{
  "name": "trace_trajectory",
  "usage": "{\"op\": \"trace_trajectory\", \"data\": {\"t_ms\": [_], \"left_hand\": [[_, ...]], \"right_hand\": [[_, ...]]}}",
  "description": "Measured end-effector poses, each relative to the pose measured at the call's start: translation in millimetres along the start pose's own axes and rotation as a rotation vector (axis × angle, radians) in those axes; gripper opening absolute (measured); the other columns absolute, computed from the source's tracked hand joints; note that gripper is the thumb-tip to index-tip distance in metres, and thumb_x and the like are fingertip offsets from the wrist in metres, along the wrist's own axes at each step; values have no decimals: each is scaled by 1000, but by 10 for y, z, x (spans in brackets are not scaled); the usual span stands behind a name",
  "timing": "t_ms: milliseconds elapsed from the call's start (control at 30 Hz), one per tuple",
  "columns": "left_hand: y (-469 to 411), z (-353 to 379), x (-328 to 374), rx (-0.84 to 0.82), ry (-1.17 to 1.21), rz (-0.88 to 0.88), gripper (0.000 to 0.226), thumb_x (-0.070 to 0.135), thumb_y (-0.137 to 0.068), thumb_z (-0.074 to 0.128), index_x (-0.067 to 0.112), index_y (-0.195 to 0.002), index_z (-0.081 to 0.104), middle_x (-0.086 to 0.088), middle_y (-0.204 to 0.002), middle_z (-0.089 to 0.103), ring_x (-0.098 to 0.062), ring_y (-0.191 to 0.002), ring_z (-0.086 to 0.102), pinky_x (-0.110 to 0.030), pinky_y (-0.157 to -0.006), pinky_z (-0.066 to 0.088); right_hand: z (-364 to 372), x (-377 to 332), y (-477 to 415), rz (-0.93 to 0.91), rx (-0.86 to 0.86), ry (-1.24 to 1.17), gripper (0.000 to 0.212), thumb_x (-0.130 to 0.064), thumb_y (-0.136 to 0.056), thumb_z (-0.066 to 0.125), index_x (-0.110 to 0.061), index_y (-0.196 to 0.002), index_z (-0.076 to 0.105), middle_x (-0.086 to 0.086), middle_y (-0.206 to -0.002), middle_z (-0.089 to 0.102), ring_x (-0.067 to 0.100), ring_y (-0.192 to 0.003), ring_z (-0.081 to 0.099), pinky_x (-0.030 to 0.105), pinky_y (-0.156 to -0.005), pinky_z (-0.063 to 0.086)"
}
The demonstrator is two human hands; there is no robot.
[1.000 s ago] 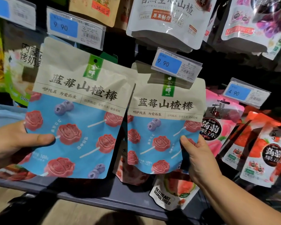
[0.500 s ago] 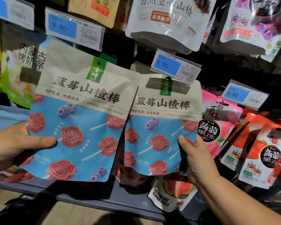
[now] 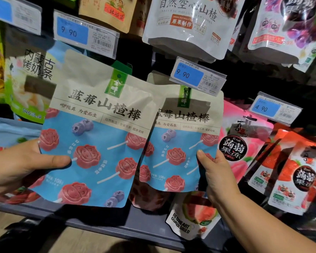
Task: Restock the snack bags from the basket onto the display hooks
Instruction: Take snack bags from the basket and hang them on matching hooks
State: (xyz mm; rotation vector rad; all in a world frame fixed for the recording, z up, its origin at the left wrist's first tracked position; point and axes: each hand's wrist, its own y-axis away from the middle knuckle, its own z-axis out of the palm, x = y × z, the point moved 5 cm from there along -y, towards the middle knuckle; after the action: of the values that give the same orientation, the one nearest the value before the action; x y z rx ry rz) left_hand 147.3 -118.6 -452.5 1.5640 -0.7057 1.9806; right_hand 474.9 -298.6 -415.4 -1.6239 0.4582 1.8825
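Display wall (image 3: 135, 57): dark backing, hung throughout with snack pouches, with a grey shelf ledge (image 3: 98, 219) along the bottom. The basket is not in view, so the stock left in it cannot be assessed. Left-hand bag (image 3: 98, 143), a blue and cream hawthorn-stick pouch: held up in front of the rack, tilted, and overlapping the left edge of its twin; its hang hole (image 3: 119, 76) is on no hook that can be seen. Judged not yet hung. Right-hand bag (image 3: 182, 143), same product: top edge tucked directly beneath the 9.90 price tag (image 3: 195, 76). Whether the hook has passed through its hole cannot be told, as the tag shades that spot. Left hand (image 3: 16, 165): pinches the left edge of its bag, thumb flat across the front, fingers hidden behind. Right hand (image 3: 215, 172): pinches the lower right edge of its bag, thumb tip on the front, fingers curled behind. Assessment: at most one bag of this pair is placed; the right appears to be mid-hanging, and the left needs a hook.
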Motion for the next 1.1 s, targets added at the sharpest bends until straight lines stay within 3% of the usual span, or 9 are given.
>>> {"op": "trace_trajectory", "data": {"t_ms": [133,300,500,600,667,767,867,967,1100], "left_hand": [[7,167,83,-22,56,50,82,37,-4,100,25,-83,82,-12,-95,77,-29,-81,75,-36,-58,61],[-32,242,5,-30,87,-26,84,32,-8,101,18,-89,81,-20,-98,75,-37,-83,74,-44,-64,61],[-45,412,-84,-88,93,-140,87,28,-13,102,13,-95,79,-23,-107,72,-41,-91,72,-42,-68,61],[-47,511,-166,-119,91,-203,87,28,-16,102,14,-99,78,-23,-111,71,-42,-97,70,-46,-74,61],[-42,637,-182,-170,85,-227,86,27,-20,103,13,-101,77,-22,-114,70,-41,-101,69,-45,-78,61],[-47,808,-199,-210,97,-249,86,27,-21,103,9,-101,77,-22,-113,71,-37,-98,71,-37,-71,61],[-74,986,-214,-234,93,-242,93,30,-23,103,4,-107,73,-21,-114,71,-36,-100,71,-34,-73,60],[-133,1158,-238,-242,97,-215,88,31,-28,102,8,-107,74,-18,-113,72,-32,-101,71,-32,-75,60],[-252,1320,-279,-206,132,-182,80,29,-35,101,11,-107,74,-15,-114,72,-29,-103,71,-30,-76,59]], "right_hand": [[-4,50,-96,8,36,83,17,-4,-99,52,-16,-107,62,6,-90,76,23,-79,73,40,-68,59],[-26,131,-112,45,63,165,13,-8,-98,56,-9,-110,62,19,-100,74,39,-92,71,58,-82,57],[-124,-75,6,-180,132,339,25,-7,-92,65,-22,-106,51,7,-103,64,13,-88,65,30,-85,52],[-139,-291,202,-400,206,576,29,-28,-89,73,-28,-106,49,0,-106,55,12,-92,57,19,-81,45],[-55,-367,313,-464,93,602,26,-42,-82,69,-28,-97,53,-4,-94,58,14,-86,57,21,-76,46],[138,-253,385,-284,-248,495,34,-42,-68,73,-24,-93,61,-7,-82,64,7,-73,60,19,-69,50],[209,-28,433,-83,-438,495,56,-37,-61,85,-22,-109,62,4,-95,72,21,-82,68,32,-75,56],[179,21,421,-59,-407,457,46,-39,-75,78,-19,-114,64,-2,-110,75,16,-102,71,33,-85,57],[95,1,330,-35,-269,343,19,-33,-88,69,-26,-106,70,3,-109,75,26,-102,71,43,-85,58]]}}
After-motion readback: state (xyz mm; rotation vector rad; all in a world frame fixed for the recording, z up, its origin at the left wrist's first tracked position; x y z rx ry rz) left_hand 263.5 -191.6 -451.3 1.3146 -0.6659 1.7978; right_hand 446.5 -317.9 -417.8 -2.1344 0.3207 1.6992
